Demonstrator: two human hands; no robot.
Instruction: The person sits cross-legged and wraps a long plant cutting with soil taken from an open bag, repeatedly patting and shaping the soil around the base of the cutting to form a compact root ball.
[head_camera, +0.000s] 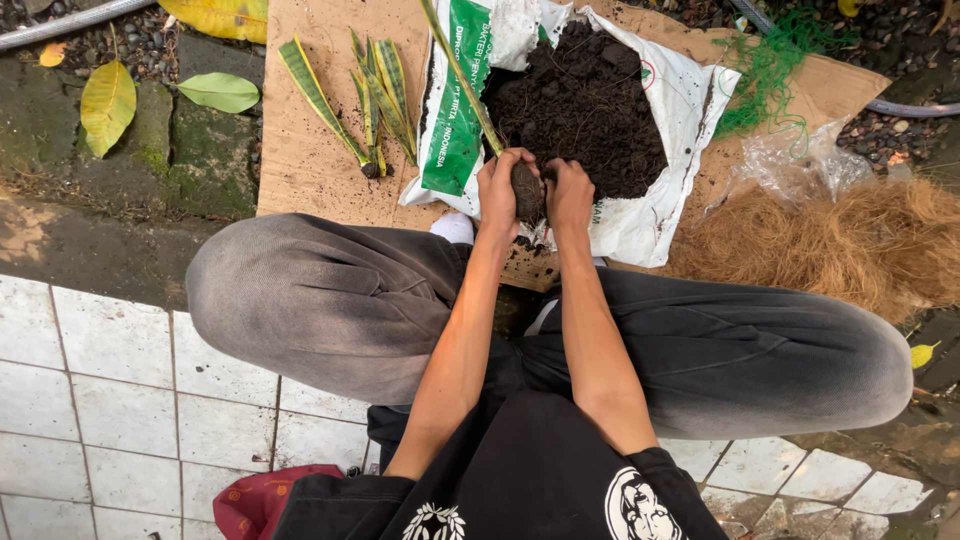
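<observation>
Both hands met over the near edge of an opened white-and-green plastic sack (650, 215) heaped with dark, crumbly soil (585, 105). The left hand (500, 195) and the right hand (570, 195) were cupped from either side around one rounded, earthy soil ball (527, 190), fingers curled and pressing against it; from the ball rose a single long, stiff, sword-shaped leaf (460, 75), green with yellow margins, slanting up to the left across the sack. The sack lay on a flat sheet of brown cardboard (300, 150). On that sheet, left of the sack, lay a loose group of striped cuttings (375, 100) of the same kind, roughly five or six blades, their bases close together. To the right sat one mound of dry, wiry, tan coconut fibre (850, 245), with crumpled clear plastic (800, 160) and tangled green netting (770, 65) beyond it. Two yellow-green fallen leaves (108, 105) rested on the mossy stone at the left.
</observation>
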